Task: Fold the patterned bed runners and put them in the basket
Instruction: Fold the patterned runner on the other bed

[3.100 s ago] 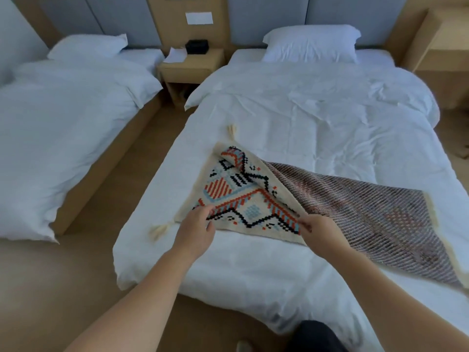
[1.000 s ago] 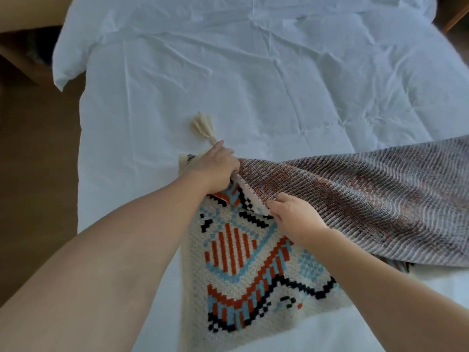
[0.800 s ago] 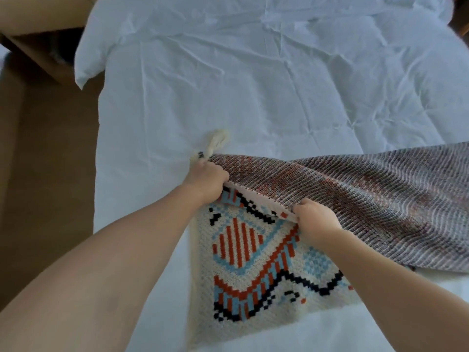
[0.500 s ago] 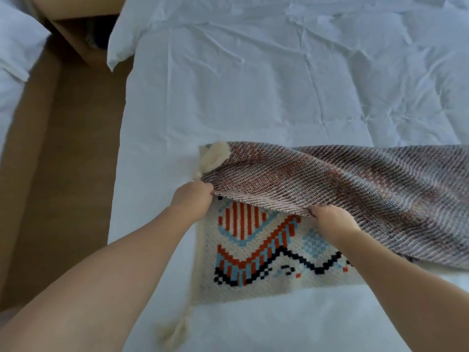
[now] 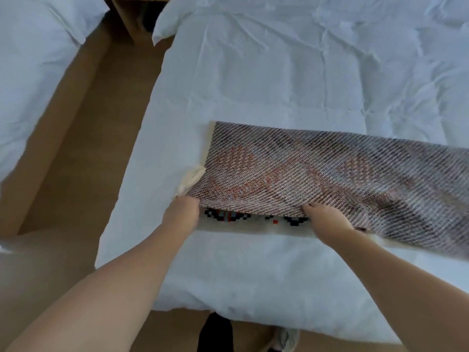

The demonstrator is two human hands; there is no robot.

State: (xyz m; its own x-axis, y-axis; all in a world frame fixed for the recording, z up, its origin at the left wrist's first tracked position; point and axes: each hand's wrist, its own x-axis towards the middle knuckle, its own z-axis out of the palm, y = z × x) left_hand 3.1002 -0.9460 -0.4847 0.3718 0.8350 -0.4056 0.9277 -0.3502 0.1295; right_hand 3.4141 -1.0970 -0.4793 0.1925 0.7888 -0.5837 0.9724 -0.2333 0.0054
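Note:
A patterned bed runner (image 5: 291, 171) lies across the foot of a white bed (image 5: 279, 72), folded over lengthwise so its brownish woven underside faces up. A thin strip of the cream, black, blue and orange pattern (image 5: 243, 219) shows under the near edge. My left hand (image 5: 182, 212) grips the folded layer's near left corner, beside a cream tassel (image 5: 191, 177). My right hand (image 5: 327, 217) pinches the same near edge further right. The runner runs out of view at the right. No basket is in view.
A second white bed (image 5: 33, 80) stands to the left across a strip of wooden floor (image 5: 76, 161). A wooden nightstand (image 5: 132, 13) sits at the top between the beds. My shoe (image 5: 286, 339) shows below the bed's foot edge.
Both hands have pulled the far edge of the runner toward me, laying the underside over the patterned face. The pattern has shrunk from a wide triangle to a narrow strip. My view has shifted right.

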